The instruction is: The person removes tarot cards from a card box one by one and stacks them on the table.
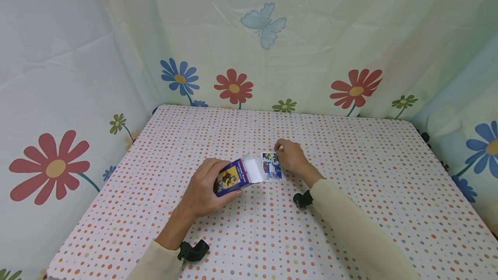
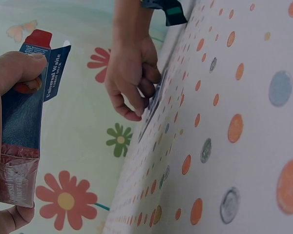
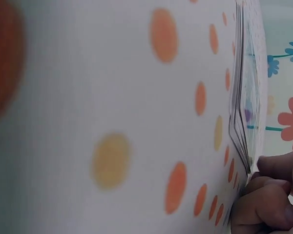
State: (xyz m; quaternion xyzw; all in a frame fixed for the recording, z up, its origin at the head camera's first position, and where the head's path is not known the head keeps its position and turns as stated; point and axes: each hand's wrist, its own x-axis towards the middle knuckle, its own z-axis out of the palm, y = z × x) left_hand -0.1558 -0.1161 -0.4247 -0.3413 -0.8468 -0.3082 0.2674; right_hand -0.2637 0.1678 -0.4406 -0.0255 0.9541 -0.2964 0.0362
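Observation:
In the head view my left hand [image 1: 206, 189] grips a dark blue tarot card box [image 1: 230, 178] above the table, thumb and fingers on opposite sides. Its flap stands open on the right, white inside; printing reads "Universal Waite". The left wrist view shows the same box [image 2: 24, 117] with clear plastic film at its lower end. A small stack of tarot cards [image 1: 272, 167], picture side up, lies on the table just right of the flap. My right hand [image 1: 292, 155] pinches the stack's edge with curled fingers. Card edges [image 3: 238, 97] look slightly uneven in the right wrist view.
A dotted cloth covers the table [image 1: 350, 163]. Behind and at the sides hangs a curtain [image 1: 303, 55] with printed flowers and a butterfly. Black wrist cameras are strapped to the left wrist [image 1: 193, 250] and the right wrist [image 1: 303, 199].

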